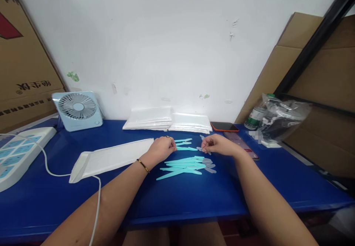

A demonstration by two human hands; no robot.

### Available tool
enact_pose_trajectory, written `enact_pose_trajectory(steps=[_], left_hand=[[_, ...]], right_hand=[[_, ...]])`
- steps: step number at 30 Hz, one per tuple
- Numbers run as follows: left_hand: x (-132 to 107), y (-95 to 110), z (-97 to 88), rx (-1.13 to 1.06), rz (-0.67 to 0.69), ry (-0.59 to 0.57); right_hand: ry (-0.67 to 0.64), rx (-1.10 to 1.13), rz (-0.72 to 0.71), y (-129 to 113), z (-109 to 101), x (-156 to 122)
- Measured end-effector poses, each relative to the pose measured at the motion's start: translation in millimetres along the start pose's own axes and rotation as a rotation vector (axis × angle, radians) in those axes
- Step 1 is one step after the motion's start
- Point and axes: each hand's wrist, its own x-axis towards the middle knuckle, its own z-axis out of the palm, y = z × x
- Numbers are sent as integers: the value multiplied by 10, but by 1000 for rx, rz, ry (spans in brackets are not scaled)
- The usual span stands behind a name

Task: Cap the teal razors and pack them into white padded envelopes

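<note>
My left hand (161, 148), a dark and gold bracelet on its wrist, is closed on the handle end of a turquoise eyebrow razor (187, 149) that points right. Across from it, my right hand (215, 144) pinches a small translucent blade cap (200, 149) close to the razor's tip; whether the two touch is hard to tell. More turquoise razors (183, 141) lie just behind. In front of both hands is a loose pile of turquoise razors (183, 164), with translucent caps (210, 166) at its right end.
A white padded mailer (116, 156) lies left on the blue table (177, 205). Stacked white mailers (149, 118) stand at the wall, beside phones (225, 126). Left are a fan (78, 107), a power strip (16, 155) and a cable (97, 201); right, a bottle (255, 117) and plastic bag (285, 118).
</note>
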Motion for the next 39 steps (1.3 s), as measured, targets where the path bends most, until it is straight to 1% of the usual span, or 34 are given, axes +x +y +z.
enact_pose_trajectory(steps=[7, 10, 13, 15, 16, 18, 19, 20, 21, 22, 24, 26, 27, 29, 31, 35, 37, 39], left_hand=[[19, -69, 36, -58, -7, -1], [26, -76, 54, -83, 4, 2], [38, -62, 58, -72, 18, 15], [41, -49, 50, -31, 6, 41], [39, -42, 43, 2, -4, 73], [22, -22, 26, 63, -9, 146], [7, -8, 18, 76, 2, 161], [-11, 8, 12, 74, 27, 148], [-30, 27, 8, 58, 61, 107], [-49, 46, 8, 37, 100, 49], [-77, 83, 19, 5, 158, -54], [-89, 107, 40, -9, 162, -110], [-89, 113, 51, -16, 145, -126], [-85, 112, 68, -26, 102, -143], [-82, 99, 75, -28, 71, -133], [-92, 74, 70, -30, 92, -86], [-93, 70, 73, -28, 101, -100], [-88, 71, 83, -14, 82, -116]], right_hand=[[20, 14, -30, 21, 19, 32], [23, 7, -52, -17, 83, 55], [54, 2, -87, -68, 177, 104], [106, -16, -103, -77, 208, 133], [150, -43, -104, -69, 202, 139], [272, -138, -78, -29, 148, 127], [330, -194, -53, -2, 106, 108], [364, -248, -19, 27, 60, 85], [367, -297, 21, 55, 19, 59], [341, -339, 64, 80, -14, 35], [253, -407, 132, 116, -40, 7], [183, -452, 153, 134, -18, 13], [168, -466, 145, 137, 3, 25], [155, -482, 117, 134, 43, 52], [156, -491, 95, 125, 63, 69], [182, -480, 69, 95, 41, 48], [178, -400, 58, 76, 25, 23], [157, -261, 51, 55, 19, 1]])
